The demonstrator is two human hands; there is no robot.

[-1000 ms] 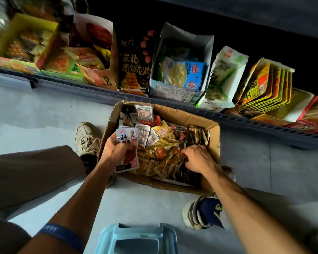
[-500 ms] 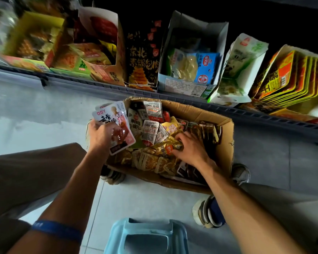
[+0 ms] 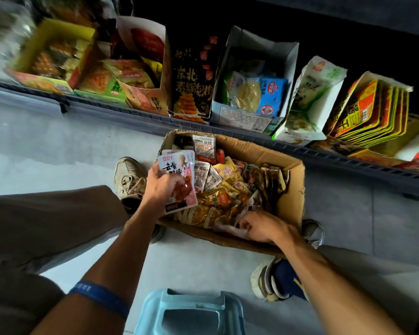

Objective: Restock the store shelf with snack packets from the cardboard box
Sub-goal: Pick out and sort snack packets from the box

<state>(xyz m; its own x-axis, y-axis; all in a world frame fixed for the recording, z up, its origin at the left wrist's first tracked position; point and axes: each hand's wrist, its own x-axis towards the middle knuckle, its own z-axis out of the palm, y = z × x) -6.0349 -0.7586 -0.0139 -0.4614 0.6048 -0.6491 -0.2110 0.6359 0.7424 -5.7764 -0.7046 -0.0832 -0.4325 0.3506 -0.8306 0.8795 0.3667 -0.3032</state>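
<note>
An open cardboard box (image 3: 293, 187) sits on the floor in front of the low store shelf (image 3: 140, 117), filled with several mixed snack packets (image 3: 224, 197). My left hand (image 3: 161, 187) grips a small stack of pink-and-white snack packets (image 3: 177, 165) over the box's left side. My right hand (image 3: 264, 226) is down in the box's near right corner, fingers curled on a pale packet (image 3: 230, 229) there; what it pinches is partly hidden.
The shelf holds open display cartons: a yellow one (image 3: 51, 54) at left, a black pack (image 3: 194, 78), a white-blue carton (image 3: 254, 93), and red-yellow packs (image 3: 373, 112) at right. A light blue plastic stool (image 3: 191, 313) stands below me. My shoes flank the box.
My left hand brought its packet stack back from left of the box to over it. My right hand slid from the box's middle to the near right corner.
</note>
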